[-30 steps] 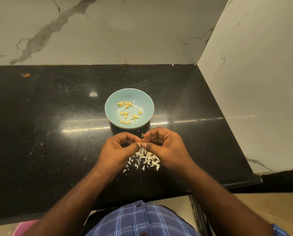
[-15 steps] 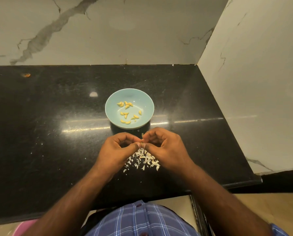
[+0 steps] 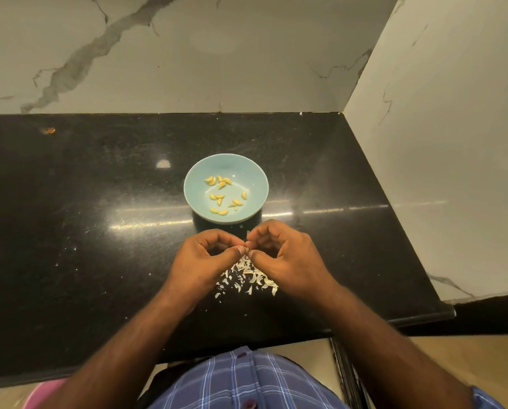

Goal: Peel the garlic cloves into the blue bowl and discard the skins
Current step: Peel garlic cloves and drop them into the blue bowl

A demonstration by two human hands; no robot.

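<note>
Garlic clove [image 3: 247, 249] pinched between both hands.
Left hand [image 3: 205, 258] and right hand [image 3: 288, 255] are met fingertip to fingertip at 6 o'clock of blue bowl [image 3: 248, 169]; skins [image 3: 246, 278] are piled on worktop [image 3: 99, 216] beneath.

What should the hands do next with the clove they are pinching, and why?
Probably finish pulling the skin off. The left hand and right hand pinch a small clove between their fingertips above the skins on the counter; the bowl sits just beyond, ready for it.
</note>
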